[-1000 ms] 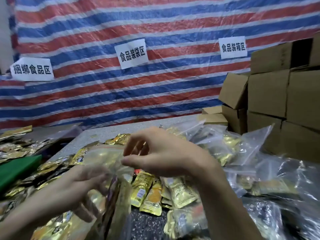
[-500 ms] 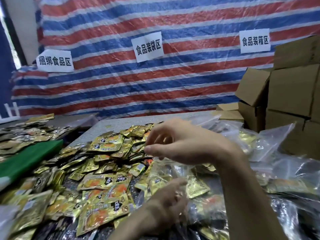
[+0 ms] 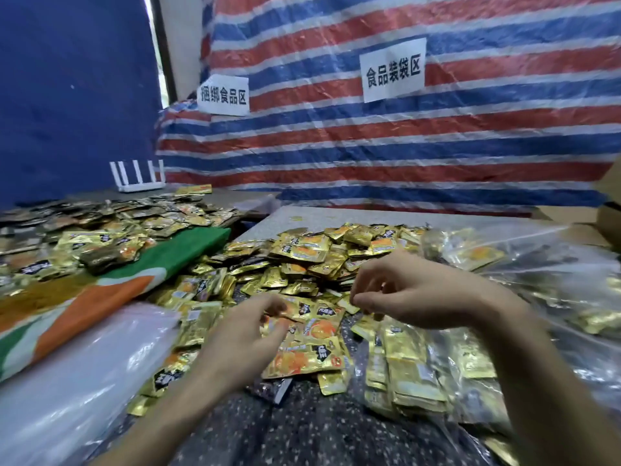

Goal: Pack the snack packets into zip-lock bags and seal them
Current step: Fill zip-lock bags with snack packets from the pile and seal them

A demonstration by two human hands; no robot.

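Snack packets (image 3: pixel 309 250): one heap, beyond counting

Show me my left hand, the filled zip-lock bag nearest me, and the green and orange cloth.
left hand (image 3: pixel 242 334): head view, back of the hand.
filled zip-lock bag (image 3: pixel 413 363): head view, middle of its clear front.
green and orange cloth (image 3: pixel 188 247): head view, green band.

Gold-and-orange snack packets (image 3: pixel 304 356) cover a dark speckled tabletop (image 3: pixel 302 428); behind hangs a red, blue and white striped tarpaulin (image 3: pixel 470 136).
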